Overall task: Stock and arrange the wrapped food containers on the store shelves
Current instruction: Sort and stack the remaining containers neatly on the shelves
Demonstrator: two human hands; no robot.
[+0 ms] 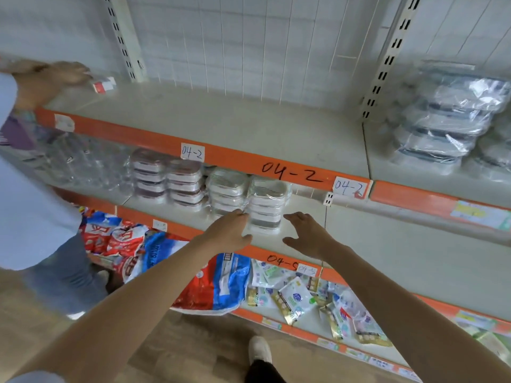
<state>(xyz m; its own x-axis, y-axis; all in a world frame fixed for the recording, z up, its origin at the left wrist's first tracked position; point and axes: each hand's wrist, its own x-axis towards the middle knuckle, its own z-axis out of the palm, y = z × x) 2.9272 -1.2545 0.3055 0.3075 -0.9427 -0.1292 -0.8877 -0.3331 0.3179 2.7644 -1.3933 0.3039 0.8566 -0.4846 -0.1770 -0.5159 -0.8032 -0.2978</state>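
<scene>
A stack of wrapped clear food containers [266,205] stands at the front of the middle shelf [304,217], at the right end of a row. My left hand [226,230] reaches to its left side with straight fingers, fingertips touching the wrap. My right hand [307,236] hovers open just right of the stack, a small gap away. Left of it stand a similar white stack [225,193] and two stacks with dark red contents [168,178].
Another person [36,189] stands at the left, a hand on a small red-and-white box [103,84] on the top shelf [221,120]. Wrapped containers [453,117] pile on the top shelf at right. Red-blue bags [215,283] and small packets [298,299] fill the bottom shelf.
</scene>
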